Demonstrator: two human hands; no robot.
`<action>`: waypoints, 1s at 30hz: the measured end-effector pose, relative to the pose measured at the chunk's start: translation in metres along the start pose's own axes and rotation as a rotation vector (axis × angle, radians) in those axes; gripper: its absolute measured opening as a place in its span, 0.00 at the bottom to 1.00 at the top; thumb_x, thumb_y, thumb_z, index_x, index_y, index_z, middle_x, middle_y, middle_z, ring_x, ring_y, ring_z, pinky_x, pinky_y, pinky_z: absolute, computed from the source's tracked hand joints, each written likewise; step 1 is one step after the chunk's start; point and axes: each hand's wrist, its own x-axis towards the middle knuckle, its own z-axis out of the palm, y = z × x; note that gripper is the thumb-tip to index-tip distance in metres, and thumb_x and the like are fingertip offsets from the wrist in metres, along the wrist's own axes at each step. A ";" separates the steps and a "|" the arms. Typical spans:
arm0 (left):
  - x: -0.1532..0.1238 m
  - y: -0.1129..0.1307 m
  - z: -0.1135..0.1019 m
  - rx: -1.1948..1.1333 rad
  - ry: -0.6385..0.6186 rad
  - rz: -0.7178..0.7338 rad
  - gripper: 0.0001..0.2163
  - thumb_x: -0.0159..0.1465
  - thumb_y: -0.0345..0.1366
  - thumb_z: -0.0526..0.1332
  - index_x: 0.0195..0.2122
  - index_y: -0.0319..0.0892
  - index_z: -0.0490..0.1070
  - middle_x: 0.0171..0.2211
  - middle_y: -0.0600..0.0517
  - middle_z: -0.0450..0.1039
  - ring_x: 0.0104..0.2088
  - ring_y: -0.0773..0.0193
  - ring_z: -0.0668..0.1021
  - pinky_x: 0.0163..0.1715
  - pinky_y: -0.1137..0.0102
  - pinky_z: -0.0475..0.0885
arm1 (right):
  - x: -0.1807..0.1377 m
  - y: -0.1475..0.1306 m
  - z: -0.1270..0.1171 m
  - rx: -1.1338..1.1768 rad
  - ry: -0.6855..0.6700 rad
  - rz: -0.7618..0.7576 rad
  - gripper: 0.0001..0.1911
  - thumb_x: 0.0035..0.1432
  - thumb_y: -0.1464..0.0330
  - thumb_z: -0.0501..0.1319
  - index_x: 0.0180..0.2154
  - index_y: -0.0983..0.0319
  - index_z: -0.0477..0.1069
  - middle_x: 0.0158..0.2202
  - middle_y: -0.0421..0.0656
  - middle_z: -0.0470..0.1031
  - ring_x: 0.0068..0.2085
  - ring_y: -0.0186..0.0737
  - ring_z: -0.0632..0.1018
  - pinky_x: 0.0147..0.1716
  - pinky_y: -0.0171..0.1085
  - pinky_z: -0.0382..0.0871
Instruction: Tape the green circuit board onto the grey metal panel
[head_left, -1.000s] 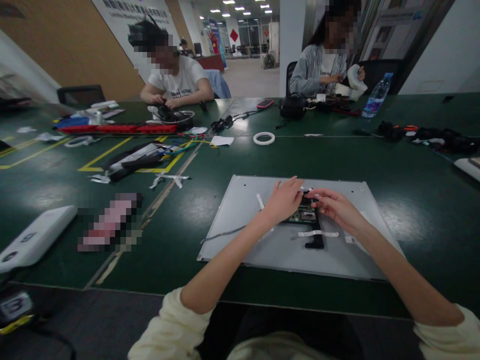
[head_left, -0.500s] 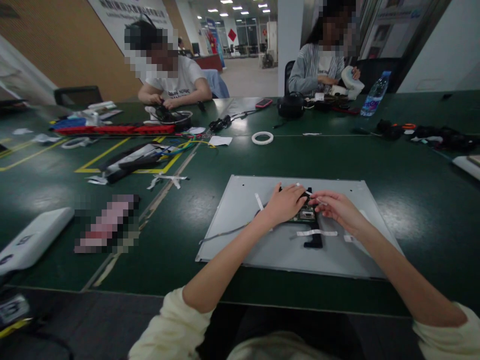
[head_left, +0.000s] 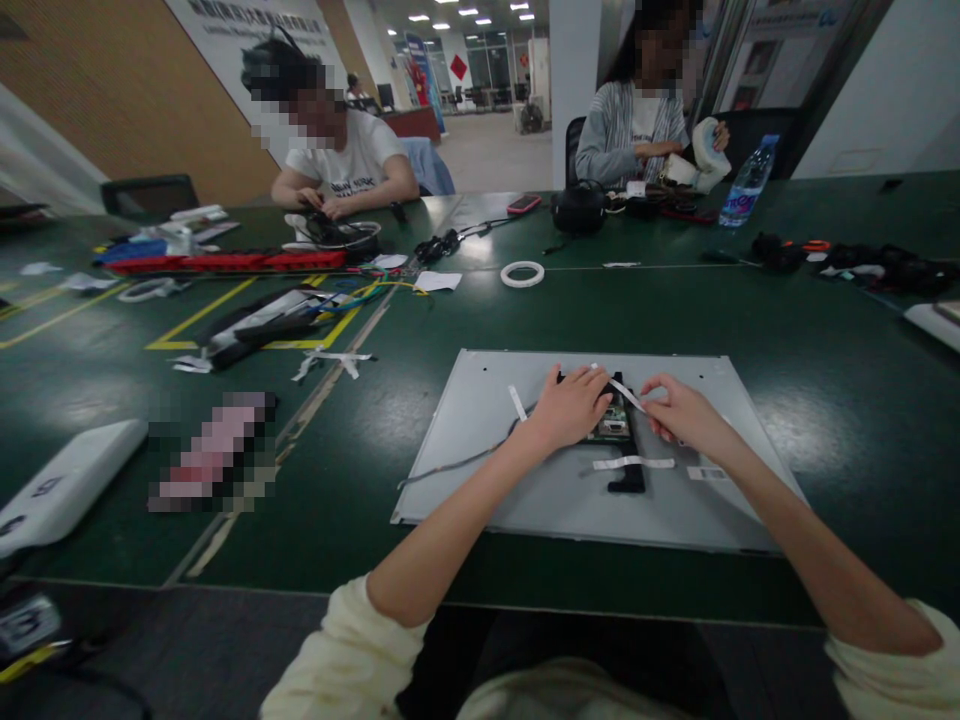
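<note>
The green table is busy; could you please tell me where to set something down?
Bare table lies between the grey panel and white tape ring, and right of the panel, nearer than the black bundle. It's crowded around the left hand and right hand, and far left by the red strip.

The tabletop (head_left: 420, 330) was dark green with yellow lines (head_left: 202, 311); the panel (head_left: 540, 505) was plain pale grey, its bracket (head_left: 631, 478) black, its circuit board (head_left: 616, 425) green, and the tape strips (head_left: 626, 393) white — like the tape ring (head_left: 523, 284). The person's sleeves (head_left: 367, 630) were cream, the long strip (head_left: 307, 261) red, and a co-worker's jacket (head_left: 596, 130) grey with pale stripes.
</note>
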 end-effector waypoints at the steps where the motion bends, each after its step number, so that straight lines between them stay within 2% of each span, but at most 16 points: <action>1: 0.000 0.000 0.000 0.002 0.001 -0.001 0.19 0.69 0.40 0.40 0.57 0.45 0.58 0.60 0.47 0.60 0.61 0.57 0.60 0.59 0.50 0.47 | -0.001 0.000 0.000 -0.050 0.013 -0.019 0.11 0.53 0.65 0.54 0.39 0.59 0.60 0.16 0.33 0.66 0.15 0.31 0.65 0.16 0.31 0.55; 5: 0.000 0.000 0.000 0.012 0.010 0.006 0.19 0.69 0.40 0.40 0.57 0.45 0.58 0.59 0.47 0.61 0.61 0.58 0.61 0.59 0.51 0.47 | -0.006 -0.004 0.002 -0.253 0.064 -0.093 0.09 0.55 0.65 0.52 0.39 0.59 0.62 0.17 0.35 0.68 0.17 0.34 0.68 0.20 0.32 0.57; 9: -0.001 -0.001 0.001 0.027 0.020 0.014 0.18 0.69 0.39 0.41 0.57 0.43 0.58 0.60 0.47 0.61 0.61 0.58 0.61 0.59 0.51 0.47 | -0.008 -0.008 0.006 -0.520 0.116 -0.139 0.09 0.58 0.66 0.50 0.41 0.59 0.62 0.23 0.39 0.72 0.24 0.37 0.72 0.24 0.33 0.56; 13: -0.001 -0.001 0.000 0.053 0.007 0.012 0.19 0.68 0.36 0.41 0.58 0.43 0.57 0.61 0.48 0.59 0.61 0.59 0.60 0.59 0.52 0.48 | -0.012 -0.014 0.013 -0.801 0.192 -0.097 0.09 0.59 0.66 0.51 0.43 0.59 0.62 0.27 0.43 0.74 0.30 0.42 0.75 0.24 0.33 0.53; 19: -0.001 0.000 0.001 0.054 0.009 -0.001 0.19 0.68 0.35 0.41 0.58 0.41 0.55 0.60 0.47 0.60 0.61 0.59 0.61 0.59 0.53 0.48 | -0.021 -0.024 0.020 -1.082 0.213 -0.063 0.11 0.61 0.65 0.48 0.44 0.60 0.61 0.27 0.45 0.74 0.29 0.47 0.76 0.23 0.35 0.53; 24: -0.001 -0.001 0.003 0.047 0.012 -0.005 0.19 0.67 0.34 0.42 0.59 0.39 0.54 0.60 0.45 0.60 0.61 0.60 0.61 0.59 0.54 0.48 | -0.023 -0.023 0.017 -1.130 0.170 -0.057 0.12 0.60 0.67 0.48 0.44 0.61 0.62 0.29 0.47 0.74 0.30 0.49 0.77 0.23 0.35 0.54; 30: -0.001 -0.003 0.002 0.009 0.012 -0.016 0.19 0.67 0.33 0.43 0.59 0.38 0.53 0.58 0.43 0.62 0.60 0.59 0.62 0.60 0.53 0.47 | -0.034 -0.010 -0.006 -0.972 0.149 -0.062 0.11 0.59 0.68 0.49 0.43 0.60 0.65 0.28 0.44 0.74 0.30 0.43 0.75 0.24 0.35 0.53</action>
